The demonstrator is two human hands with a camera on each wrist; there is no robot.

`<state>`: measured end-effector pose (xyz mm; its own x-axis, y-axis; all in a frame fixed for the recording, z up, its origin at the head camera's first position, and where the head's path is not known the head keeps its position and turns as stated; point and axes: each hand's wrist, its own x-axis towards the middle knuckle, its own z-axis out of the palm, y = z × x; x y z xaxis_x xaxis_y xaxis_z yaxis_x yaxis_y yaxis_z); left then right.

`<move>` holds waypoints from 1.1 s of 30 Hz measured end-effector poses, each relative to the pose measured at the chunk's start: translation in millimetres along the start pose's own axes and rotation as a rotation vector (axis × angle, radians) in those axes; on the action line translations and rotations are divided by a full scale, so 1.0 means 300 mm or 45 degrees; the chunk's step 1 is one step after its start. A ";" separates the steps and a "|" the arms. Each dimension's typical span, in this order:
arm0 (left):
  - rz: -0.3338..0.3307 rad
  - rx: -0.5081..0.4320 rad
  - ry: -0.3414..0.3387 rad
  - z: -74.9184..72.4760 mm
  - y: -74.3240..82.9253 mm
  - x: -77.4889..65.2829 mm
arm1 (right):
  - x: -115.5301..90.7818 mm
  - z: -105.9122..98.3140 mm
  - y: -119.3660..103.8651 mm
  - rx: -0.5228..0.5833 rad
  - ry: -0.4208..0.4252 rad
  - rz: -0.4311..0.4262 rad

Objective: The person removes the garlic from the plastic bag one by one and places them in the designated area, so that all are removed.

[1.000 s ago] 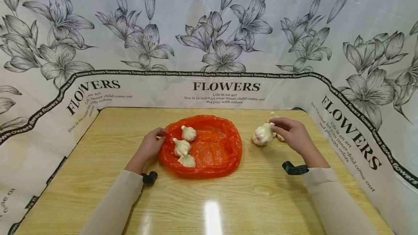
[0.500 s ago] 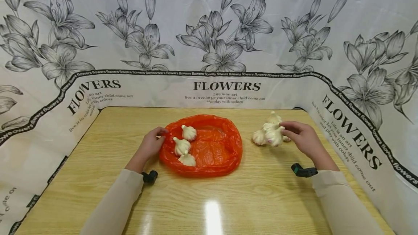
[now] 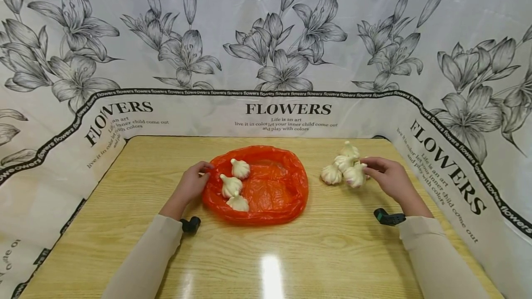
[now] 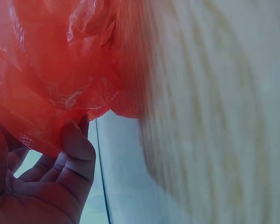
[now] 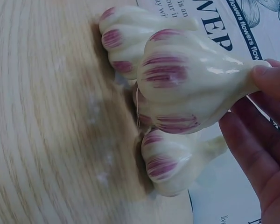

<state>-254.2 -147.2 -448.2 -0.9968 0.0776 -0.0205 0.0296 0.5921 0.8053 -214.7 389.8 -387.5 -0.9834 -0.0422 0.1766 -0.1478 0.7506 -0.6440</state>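
Observation:
My right hand [image 3: 387, 176] pinches a garlic bulb [image 5: 177, 79] by its stem, thumb on one side and fingers on the other. The bulb is cream with purple streaks, and in the right wrist view it overlaps other garlic bulbs [image 5: 170, 163] on the table. At the left side of an open red plastic bag [image 3: 257, 218], my left hand [image 3: 193, 182] pinches the bag's edge, as the left wrist view shows close up. Inside the bag, on its left side, lie three garlic bulbs [image 3: 240, 170].
Several garlic bulbs, one of them the bulb [image 3: 331, 175] on the near left, cluster at the right of the wooden table [image 3: 232, 262]. White fabric [image 3: 287, 68] printed with flowers walls the table's back and sides. Each wrist wears a black camera [image 3: 388, 217].
My right hand has moved to the right and slightly nearer, carrying the garlic bulb by its stem. My left hand and the bag have stayed in place.

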 end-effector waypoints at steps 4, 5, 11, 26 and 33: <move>0.005 0.001 -0.004 -0.001 0.001 0.004 | 0.000 0.007 0.011 -0.025 0.016 0.010; 0.004 0.001 -0.005 -0.001 0.001 0.004 | 0.000 0.009 0.013 -0.026 0.018 0.008; -0.001 0.011 -0.008 0.000 0.002 0.003 | 0.002 0.018 0.025 -0.069 0.024 -0.005; -0.047 -0.009 -0.017 0.002 -0.002 0.004 | 0.008 0.038 0.058 -0.107 0.012 0.001; -0.060 -0.008 -0.021 0.004 -0.007 0.007 | 0.015 0.042 0.054 -0.093 0.010 -0.006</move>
<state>-256.3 -147.3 -450.8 -0.9957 0.0632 -0.0681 -0.0177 0.5905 0.8068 -222.9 393.5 -406.6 -0.9818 -0.0413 0.1856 -0.1445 0.7965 -0.5871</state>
